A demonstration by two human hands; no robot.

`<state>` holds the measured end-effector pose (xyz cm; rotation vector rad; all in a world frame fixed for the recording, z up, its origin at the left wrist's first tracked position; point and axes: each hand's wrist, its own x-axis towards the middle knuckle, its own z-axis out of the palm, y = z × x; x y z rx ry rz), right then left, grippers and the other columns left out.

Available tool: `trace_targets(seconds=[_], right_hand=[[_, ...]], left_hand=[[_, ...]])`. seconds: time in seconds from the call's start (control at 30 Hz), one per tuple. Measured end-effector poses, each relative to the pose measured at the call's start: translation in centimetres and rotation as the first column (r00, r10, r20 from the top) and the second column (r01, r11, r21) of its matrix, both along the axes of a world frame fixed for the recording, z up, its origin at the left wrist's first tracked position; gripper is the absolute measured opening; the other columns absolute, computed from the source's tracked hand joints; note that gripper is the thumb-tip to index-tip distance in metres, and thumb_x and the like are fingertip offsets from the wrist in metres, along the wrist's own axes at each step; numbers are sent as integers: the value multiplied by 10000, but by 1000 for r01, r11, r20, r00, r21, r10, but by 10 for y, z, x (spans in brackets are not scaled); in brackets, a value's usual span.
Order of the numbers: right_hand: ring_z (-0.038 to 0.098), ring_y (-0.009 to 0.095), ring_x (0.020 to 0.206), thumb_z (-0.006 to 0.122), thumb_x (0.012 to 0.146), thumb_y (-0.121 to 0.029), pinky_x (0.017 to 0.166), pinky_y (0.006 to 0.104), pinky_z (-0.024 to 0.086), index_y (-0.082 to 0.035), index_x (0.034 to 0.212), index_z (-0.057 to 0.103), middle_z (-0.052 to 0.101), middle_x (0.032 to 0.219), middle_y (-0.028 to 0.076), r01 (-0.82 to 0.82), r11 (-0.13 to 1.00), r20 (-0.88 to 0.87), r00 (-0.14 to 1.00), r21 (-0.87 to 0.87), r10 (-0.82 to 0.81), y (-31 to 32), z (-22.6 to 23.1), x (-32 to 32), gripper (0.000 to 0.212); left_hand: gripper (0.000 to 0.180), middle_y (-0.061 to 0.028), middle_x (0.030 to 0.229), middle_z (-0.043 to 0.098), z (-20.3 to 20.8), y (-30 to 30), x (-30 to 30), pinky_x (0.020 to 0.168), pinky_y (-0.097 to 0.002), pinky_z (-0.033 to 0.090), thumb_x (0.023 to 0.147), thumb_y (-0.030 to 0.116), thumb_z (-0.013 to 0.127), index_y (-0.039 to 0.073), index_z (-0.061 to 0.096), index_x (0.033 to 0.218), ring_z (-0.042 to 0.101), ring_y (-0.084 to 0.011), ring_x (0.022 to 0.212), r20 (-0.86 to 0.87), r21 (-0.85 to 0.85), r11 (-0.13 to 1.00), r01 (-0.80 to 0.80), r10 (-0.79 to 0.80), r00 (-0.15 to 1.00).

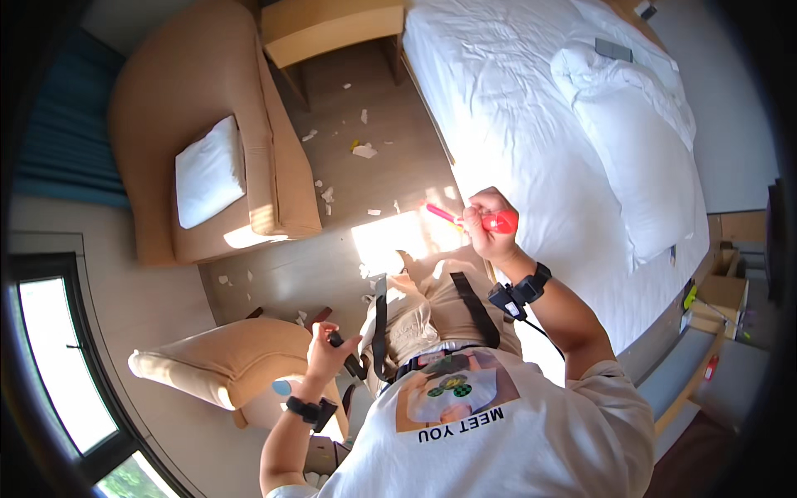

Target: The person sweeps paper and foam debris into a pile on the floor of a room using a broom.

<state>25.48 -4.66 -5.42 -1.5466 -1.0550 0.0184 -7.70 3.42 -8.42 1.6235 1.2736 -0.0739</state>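
My right hand (491, 226) is raised near the bed's edge, its fingers wrapped round a bright red stick-like tool (440, 212). A rounded red part shows at the palm side, and the thin end points left; its exact kind I cannot make out. Lower on the left, beside the tan chair (241, 353), my left hand (330, 349) is closed on a black handle (354, 365). Whatever that handle belongs to is mostly hidden. Scraps of white paper (364, 150) lie scattered over the grey floor (340, 108) beyond my legs.
A white-sheeted bed (506, 100) fills the right side, with a pillow (639, 166) on it. At the far left stands a brown sofa (199, 75) bearing a white cushion (210, 173). A wooden desk (332, 33) is at the back. Boxes (721, 295) stand at the right.
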Motion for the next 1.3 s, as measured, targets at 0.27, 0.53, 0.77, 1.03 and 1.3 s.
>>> trace_targets(seconds=[0.27,0.53,0.77,1.03,1.3], right_hand=[[463,111,585,536,783,-12,507,222,369,-2,880,509,507,761,87,79,996,20,997,-31,-78,25,6,70,101],[531,162,551,670,688,-39,475,249,442,-24,817,533,549,695,89,75,994,12,997,83,-76,115,15,168,189],[510,136,539,687,676,-50,470,243,425,-28,778,526,518,761,71,-23,998,-55,998,57,26,179,-7,233,191],[524,175,704,627,709,20,626,273,433,-27,777,517,455,900,88,-286,933,-450,877,-216,165,192,-51,237,138],[529,250,749,661,725,-308,623,340,427,-82,834,528,497,851,97,-227,762,-189,972,-606,139,211,-35,253,284]], left_hand=[[416,-82,791,599,-18,17,43,639,-281,453,786,393,598,54,542,1018,561,-148,701,-11,140,984,107,-107,994],[233,21,683,532,10,94,111,563,-176,401,831,199,553,33,571,993,472,-48,603,-32,-368,924,107,-128,991],[306,-61,920,534,36,138,204,726,-217,389,838,45,453,30,469,1143,463,-81,842,-52,-411,900,149,-187,981],[277,-35,817,579,32,164,249,617,-256,426,793,84,524,55,541,1069,519,-88,715,-288,-253,964,84,-157,945],[328,-22,837,549,18,225,250,595,-244,416,816,217,537,52,533,1100,492,-84,702,-268,-703,706,-84,-154,951]])
